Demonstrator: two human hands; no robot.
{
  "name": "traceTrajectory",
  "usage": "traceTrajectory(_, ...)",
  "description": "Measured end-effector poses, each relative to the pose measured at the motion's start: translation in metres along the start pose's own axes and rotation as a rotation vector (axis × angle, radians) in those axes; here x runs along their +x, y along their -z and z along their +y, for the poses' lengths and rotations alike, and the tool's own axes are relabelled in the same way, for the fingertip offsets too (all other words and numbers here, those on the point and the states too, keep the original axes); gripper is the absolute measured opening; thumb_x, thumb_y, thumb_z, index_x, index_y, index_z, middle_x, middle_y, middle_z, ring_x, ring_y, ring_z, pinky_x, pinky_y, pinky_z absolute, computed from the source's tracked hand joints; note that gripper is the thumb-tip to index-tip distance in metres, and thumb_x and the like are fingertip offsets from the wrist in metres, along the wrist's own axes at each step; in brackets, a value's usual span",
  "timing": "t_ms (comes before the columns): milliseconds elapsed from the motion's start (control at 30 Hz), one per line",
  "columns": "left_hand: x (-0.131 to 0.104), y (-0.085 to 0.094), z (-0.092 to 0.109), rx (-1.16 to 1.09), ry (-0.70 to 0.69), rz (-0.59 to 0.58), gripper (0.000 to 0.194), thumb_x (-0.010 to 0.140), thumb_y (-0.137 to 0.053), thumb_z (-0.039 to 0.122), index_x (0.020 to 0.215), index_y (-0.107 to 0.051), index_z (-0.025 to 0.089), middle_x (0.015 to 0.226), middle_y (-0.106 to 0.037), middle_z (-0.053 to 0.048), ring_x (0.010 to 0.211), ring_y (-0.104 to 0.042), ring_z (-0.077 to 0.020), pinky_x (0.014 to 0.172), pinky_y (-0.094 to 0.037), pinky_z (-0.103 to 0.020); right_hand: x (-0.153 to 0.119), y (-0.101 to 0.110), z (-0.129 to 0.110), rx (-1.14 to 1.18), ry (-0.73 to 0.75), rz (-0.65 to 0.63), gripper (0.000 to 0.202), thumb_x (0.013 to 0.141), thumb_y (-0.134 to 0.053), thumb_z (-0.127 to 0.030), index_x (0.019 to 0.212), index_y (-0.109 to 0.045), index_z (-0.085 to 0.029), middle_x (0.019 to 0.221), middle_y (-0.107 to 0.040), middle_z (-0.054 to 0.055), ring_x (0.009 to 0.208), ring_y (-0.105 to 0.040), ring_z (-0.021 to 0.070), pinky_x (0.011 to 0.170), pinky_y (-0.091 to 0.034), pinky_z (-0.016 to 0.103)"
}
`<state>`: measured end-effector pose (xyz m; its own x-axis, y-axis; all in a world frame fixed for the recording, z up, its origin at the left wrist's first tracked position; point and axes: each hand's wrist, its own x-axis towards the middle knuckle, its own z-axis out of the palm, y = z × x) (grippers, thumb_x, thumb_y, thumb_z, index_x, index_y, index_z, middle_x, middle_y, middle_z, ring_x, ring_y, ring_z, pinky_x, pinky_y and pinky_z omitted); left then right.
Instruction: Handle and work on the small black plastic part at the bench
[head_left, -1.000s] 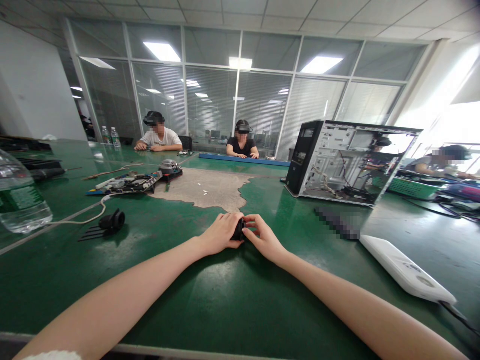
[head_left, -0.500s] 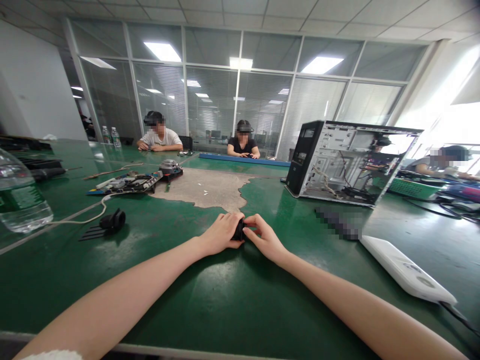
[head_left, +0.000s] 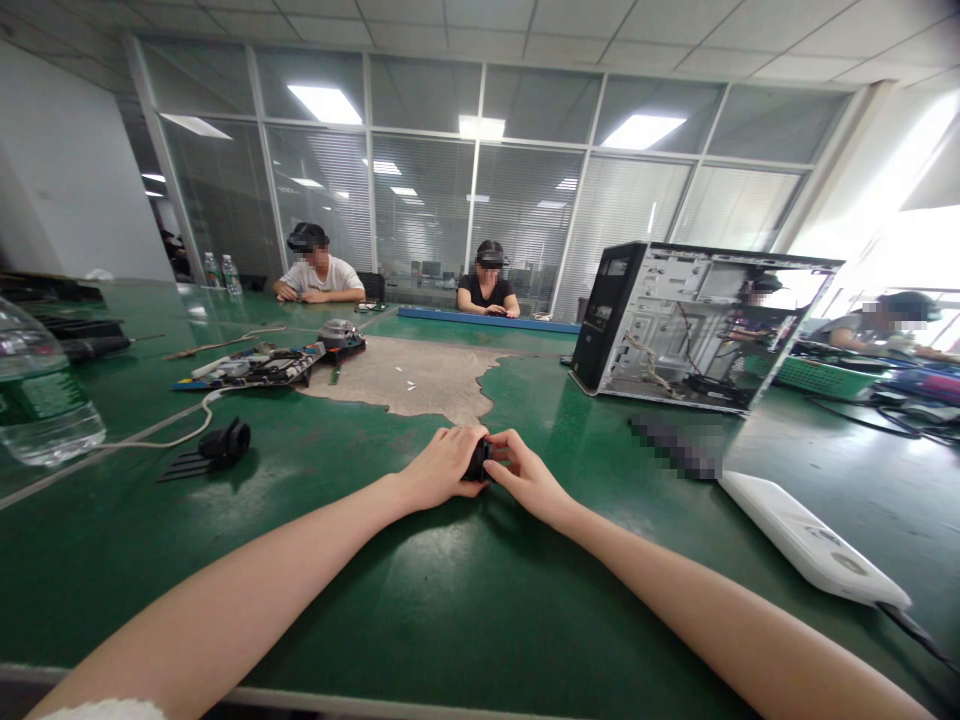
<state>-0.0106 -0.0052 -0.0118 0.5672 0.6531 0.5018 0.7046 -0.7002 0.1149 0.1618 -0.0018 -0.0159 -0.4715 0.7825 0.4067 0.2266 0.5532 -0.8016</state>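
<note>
A small black part, mostly covered by fingers, is held low over the green tabletop in front of me. I cannot make out its exact kind. My left hand wraps round it from the left, fingers over the top and thumb beneath. From the right, my right hand is bent in a pinch, with thumb and fingertips against the part's right side. To the left, a black plastic piece with a round ring and several flat prongs lies on the table.
A circuit board and a plastic bottle are on the left. An open computer case and a white power strip stand at right. Two people sit across the table, another at far right. A green basket holds cables.
My right thumb has shifted very slightly left and down against the black part. My left hand keeps the same hold.
</note>
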Motion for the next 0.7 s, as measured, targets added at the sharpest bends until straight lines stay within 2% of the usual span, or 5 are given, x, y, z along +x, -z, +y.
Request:
traceTrajectory(233, 0.0001, -0.0011, -0.0005, 0.003, -0.006, 0.010, 0.061, 0.066, -0.062, 0.031, 0.115, -0.028, 0.017, 0.111, -0.047, -0.009, 0.100, -0.046, -0.0242, 0.082, -0.034, -0.036, 0.0001, 0.0006, -0.0011, -0.022, 0.050, 0.046, 0.016, 0.079, -0.046, -0.030, 0.091, -0.048, -0.020, 0.093, -0.053, 0.002, 0.090, -0.054, 0.0141, 0.074, -0.046, 0.028)
traceTrajectory(533, 0.0005, -0.0001, 0.0003, -0.013, -0.004, 0.007, 0.060, 0.068, -0.060, 0.031, 0.117, -0.028, 0.018, 0.111, -0.047, -0.010, 0.100, -0.046, -0.0246, 0.082, -0.034, -0.037, 0.0014, -0.0003, 0.0051, -0.015, -0.022, 0.024, 0.026, 0.078, -0.047, -0.029, 0.103, -0.044, -0.020, 0.101, -0.052, 0.005, 0.088, -0.053, 0.0143, 0.071, -0.048, 0.029)
traceTrajectory(700, 0.0004, -0.0006, 0.0002, -0.021, -0.001, 0.003, 0.057, 0.068, -0.060, 0.031, 0.115, -0.029, 0.019, 0.109, -0.047, -0.009, 0.099, -0.047, -0.0244, 0.081, -0.034, -0.037, -0.0008, 0.0007, 0.0005, -0.034, 0.056, 0.018, 0.019, 0.076, -0.050, -0.025, 0.095, -0.046, -0.021, 0.094, -0.052, 0.003, 0.090, -0.053, 0.0148, 0.072, -0.048, 0.029)
